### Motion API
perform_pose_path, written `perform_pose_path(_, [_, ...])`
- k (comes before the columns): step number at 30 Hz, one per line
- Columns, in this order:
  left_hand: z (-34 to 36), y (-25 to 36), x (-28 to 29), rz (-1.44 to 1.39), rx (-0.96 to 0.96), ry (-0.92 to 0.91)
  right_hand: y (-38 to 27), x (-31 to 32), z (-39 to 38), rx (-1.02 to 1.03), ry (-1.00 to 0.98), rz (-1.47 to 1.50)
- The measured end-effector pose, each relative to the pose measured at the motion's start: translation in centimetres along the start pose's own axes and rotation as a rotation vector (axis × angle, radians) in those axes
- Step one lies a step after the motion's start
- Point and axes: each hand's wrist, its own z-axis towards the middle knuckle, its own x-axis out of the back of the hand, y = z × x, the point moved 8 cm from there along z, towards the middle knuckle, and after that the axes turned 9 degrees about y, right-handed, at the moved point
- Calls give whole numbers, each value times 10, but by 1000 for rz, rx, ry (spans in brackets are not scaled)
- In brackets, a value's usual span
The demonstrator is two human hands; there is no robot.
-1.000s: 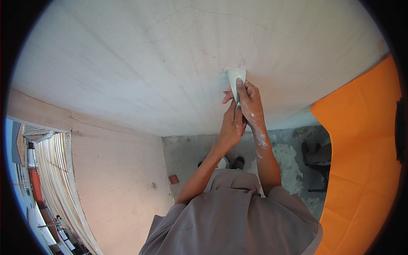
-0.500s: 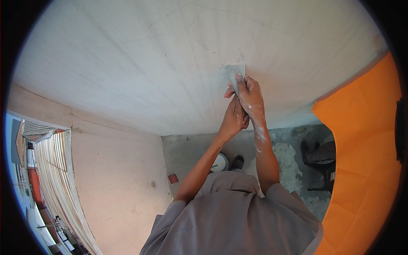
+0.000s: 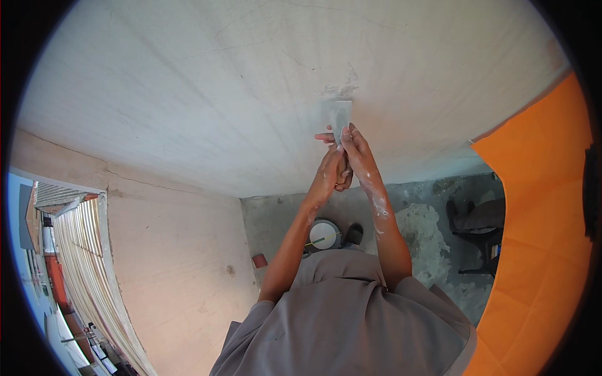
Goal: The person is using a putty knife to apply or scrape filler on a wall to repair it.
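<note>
In front of me is a pale plastered wall [image 3: 207, 113] with a rough, scraped patch [image 3: 338, 89]. A putty knife [image 3: 340, 114] with a flat grey blade lies against the wall just below this patch, blade end up. My right hand [image 3: 362, 156] grips it, thumb pressed on the blade and some fingers reaching out behind it. Close below, my left hand [image 3: 324, 178] is closed around the lower part of the knife, its handle mostly hidden by the fingers. White smears mark both forearms.
An orange sheet [image 3: 545, 207] hangs at the right. Beside it, a person's trousered leg and shoe [image 3: 480, 216] show near a dark chair [image 3: 483, 250]. On the floor stand a round white-topped bucket [image 3: 323, 233] and a small red block [image 3: 259, 260]. A window opening [image 3: 75, 232] is at the left.
Both hands have drawn the putty knife down the wall and slightly left, away from the rough patch, which now shows more fully. The left hand has closed in higher beside the right.
</note>
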Motion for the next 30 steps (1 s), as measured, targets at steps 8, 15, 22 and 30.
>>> perform_pose_path(8, [-8, -16, -11, -168, 149, -53, 14, 30, -47, -232, -27, -429])
perform_pose_path(15, [1, 9, 16, 389, -460, 286, 22, 28, -28, -240, 30, -38])
perform_pose_path(22, [22, 2, -16, -131, -195, 107, 8, 18, -20, 128, 333, -557])
perform_pose_path(30, [44, -13, -29, -365, -142, 0, -6, 19, -13, 284, 353, -980])
